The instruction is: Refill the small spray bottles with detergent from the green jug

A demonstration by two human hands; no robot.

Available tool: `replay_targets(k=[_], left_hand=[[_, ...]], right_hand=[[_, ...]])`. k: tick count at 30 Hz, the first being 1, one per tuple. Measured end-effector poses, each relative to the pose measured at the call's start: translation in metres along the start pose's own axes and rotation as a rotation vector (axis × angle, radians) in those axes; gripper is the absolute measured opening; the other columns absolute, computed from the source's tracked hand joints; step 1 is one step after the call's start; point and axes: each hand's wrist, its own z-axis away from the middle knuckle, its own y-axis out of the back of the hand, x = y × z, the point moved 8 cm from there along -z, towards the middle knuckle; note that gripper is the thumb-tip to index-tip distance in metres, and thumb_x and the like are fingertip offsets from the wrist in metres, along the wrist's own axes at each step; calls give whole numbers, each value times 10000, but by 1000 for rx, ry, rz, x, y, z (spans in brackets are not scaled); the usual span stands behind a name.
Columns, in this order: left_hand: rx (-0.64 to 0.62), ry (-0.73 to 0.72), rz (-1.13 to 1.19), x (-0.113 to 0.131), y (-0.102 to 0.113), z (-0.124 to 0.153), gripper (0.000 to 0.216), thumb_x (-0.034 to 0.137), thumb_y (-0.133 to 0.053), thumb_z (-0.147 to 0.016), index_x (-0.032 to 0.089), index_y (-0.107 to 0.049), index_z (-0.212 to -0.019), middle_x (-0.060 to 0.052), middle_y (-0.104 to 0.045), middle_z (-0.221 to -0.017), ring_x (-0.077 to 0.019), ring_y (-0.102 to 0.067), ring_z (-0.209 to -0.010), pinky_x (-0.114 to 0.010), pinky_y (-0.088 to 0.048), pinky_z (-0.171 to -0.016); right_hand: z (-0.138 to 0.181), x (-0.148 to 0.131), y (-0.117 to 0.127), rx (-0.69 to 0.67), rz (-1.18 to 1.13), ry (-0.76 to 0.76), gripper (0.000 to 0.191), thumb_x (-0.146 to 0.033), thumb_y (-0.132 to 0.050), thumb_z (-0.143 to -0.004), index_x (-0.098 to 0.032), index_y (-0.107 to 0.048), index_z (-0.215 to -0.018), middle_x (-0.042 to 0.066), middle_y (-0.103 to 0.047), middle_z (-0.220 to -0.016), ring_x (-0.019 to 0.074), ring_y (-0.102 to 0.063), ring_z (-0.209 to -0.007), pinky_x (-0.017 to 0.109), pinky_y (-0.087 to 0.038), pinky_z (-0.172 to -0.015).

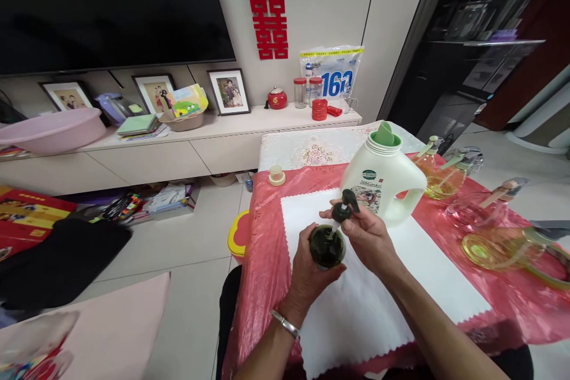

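In the head view, the left hand (307, 276) is curled around a jar (327, 249), thumb and fingers on opposite sides; its outer wall is mostly hidden by them, and its dark inside is hard to read. The right hand (371, 240) pinches a pump (342, 211) tilted over the jar, its tube reaching into the mouth; the tube's lower end is lost in the dark. Both are above a white cloth (427, 273) on the red-covered bench (262, 261). Behind, a jug (403, 175) has its label partly covered by the right hand. Glass pitchers (483, 249) blur together at right, the nearest cut off by the frame.
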Motion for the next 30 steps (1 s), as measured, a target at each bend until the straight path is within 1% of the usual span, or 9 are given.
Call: replay_targets(k=[3,5,10,13,15,18,21,26,30], left_hand=[[4,17,-27,-1,-1,0,975,236,-904,-542,242,-387,-1369,-110,-601,-1352,-338,-623,-1225,-531,-534,-1012],[15,11,-33,0,-1,1,988,202,-902,-531,254,-387,-1373,-96,-604,-1354,-325,-636,-1202,-513,-549,-988],[15,-3,-21,0,-1,1,970,189,-895,-541,258,-397,-1371,-93,-614,-1351,-322,-643,-1192,-504,-561,-972],[27,-5,-33,2,0,0,969,186,-892,-538,254,-402,-1371,-95,-627,-1338,-323,-657,-1173,-506,-570,-961],[37,-8,-37,3,1,0,966,178,-889,-530,251,-407,-1364,-94,-637,-1322,-318,-668,-1155,-496,-582,-941],[50,-26,-40,5,1,1,946,187,-885,-536,249,-413,-1354,-87,-650,-1298,-307,-677,-1140,-475,-591,-929],[59,-44,-44,5,0,1,935,224,-890,-553,250,-416,-1359,-81,-651,-1286,-301,-682,-1128,-460,-595,-918],[52,-37,-57,1,-1,1,942,271,-903,-557,242,-423,-1368,-85,-639,-1281,-305,-676,-1121,-458,-589,-914],[60,-56,-60,-1,-1,2,960,243,-906,-565,260,-410,-1387,-79,-628,-1286,-294,-671,-1122,-452,-584,-919]], right_hand=[[9,13,4,-12,47,-36,314,-393,-738,-940,-264,-690,-1223,61,-653,-1171,200,-620,-1159,315,-510,-1025],[13,16,5,-21,74,-44,309,-405,-744,-930,-250,-706,-1195,62,-648,-1161,193,-626,-1123,290,-520,-991],[13,17,5,-14,127,-51,350,-456,-725,-928,-234,-700,-1197,69,-640,-1138,214,-616,-1106,340,-519,-998],[13,25,7,-1,182,-68,378,-485,-724,-917,-212,-703,-1177,74,-636,-1113,218,-611,-1076,356,-518,-992],[14,32,7,-3,226,-75,383,-487,-735,-900,-197,-714,-1148,76,-627,-1129,217,-605,-1066,348,-517,-984],[18,37,7,-1,280,-62,378,-485,-733,-894,-192,-716,-1132,73,-611,-1198,222,-584,-1132,347,-487,-1037],[20,34,6,-21,332,-54,384,-472,-731,-899,-201,-696,-1170,74,-598,-1254,221,-579,-1165,350,-477,-1059],[18,18,5,-60,436,-19,509,-466,-750,-897,-236,-617,-1331,75,-552,-1356,228,-548,-1243,358,-452,-1090],[14,1,-3,-100,541,76,390,-440,-686,-953,-249,-640,-1289,53,-566,-1312,208,-525,-1248,338,-420,-1096]])
